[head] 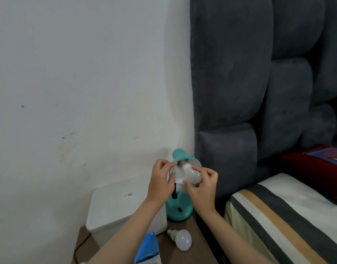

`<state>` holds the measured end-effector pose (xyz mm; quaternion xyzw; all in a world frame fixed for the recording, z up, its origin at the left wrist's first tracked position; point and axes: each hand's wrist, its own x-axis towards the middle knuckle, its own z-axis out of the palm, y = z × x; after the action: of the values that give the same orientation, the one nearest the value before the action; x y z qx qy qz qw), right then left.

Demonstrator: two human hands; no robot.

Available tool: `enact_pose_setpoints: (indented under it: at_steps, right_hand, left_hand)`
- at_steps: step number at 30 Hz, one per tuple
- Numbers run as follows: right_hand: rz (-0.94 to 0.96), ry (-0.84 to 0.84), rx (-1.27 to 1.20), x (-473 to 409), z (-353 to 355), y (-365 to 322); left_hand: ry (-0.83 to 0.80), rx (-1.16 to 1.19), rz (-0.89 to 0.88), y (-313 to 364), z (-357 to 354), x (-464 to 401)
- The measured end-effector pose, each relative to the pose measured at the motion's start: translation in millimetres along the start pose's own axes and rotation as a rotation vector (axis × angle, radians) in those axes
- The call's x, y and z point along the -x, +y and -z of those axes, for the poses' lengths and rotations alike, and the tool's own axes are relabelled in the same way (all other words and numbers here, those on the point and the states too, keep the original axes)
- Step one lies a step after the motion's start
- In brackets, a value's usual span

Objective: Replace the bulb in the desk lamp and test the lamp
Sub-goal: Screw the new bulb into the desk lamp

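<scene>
A teal desk lamp stands on a brown bedside table, its round base (180, 209) by the bed and its shade (181, 156) tilted toward me. My left hand (161, 181) grips the rim of the shade. A white bulb (192, 176) sits at the socket inside the shade, with the fingers of my right hand (202, 184) closed around its globe. Another white bulb (181, 239) lies loose on the table in front of the base. The socket itself is mostly hidden.
A white plastic bin (116, 212) stands left of the lamp against the wall. A blue bulb carton (147, 248) stands at the table's (183, 258) near edge. A dark cable (82, 246) runs off the left side. A grey padded headboard (240, 92) and striped bedding (287, 216) fill the right.
</scene>
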<state>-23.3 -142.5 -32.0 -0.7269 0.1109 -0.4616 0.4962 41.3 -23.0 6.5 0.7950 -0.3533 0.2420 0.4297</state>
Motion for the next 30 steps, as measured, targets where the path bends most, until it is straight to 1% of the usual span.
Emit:
enact_pose_setpoints:
  at_steps: [5, 10, 18, 25, 30]
  right_hand:
    - [0.034, 0.023, 0.053, -4, -21, 12]
    - [0.073, 0.034, 0.071, -6, -31, 18]
    - [-0.049, 0.089, 0.080, -5, -38, 16]
    - [-0.001, 0.070, 0.004, 1, -41, 18]
    - [-0.065, 0.119, -0.031, 2, -47, 13]
  left_hand:
    - [0.051, 0.001, -0.032, -8, -12, -4]
    - [0.086, 0.041, -0.026, -15, -19, -5]
    - [0.083, 0.071, -0.019, -18, -19, -11]
    - [0.063, 0.073, -0.018, -19, -18, -9]
    - [0.059, 0.074, -0.016, -17, -18, -8]
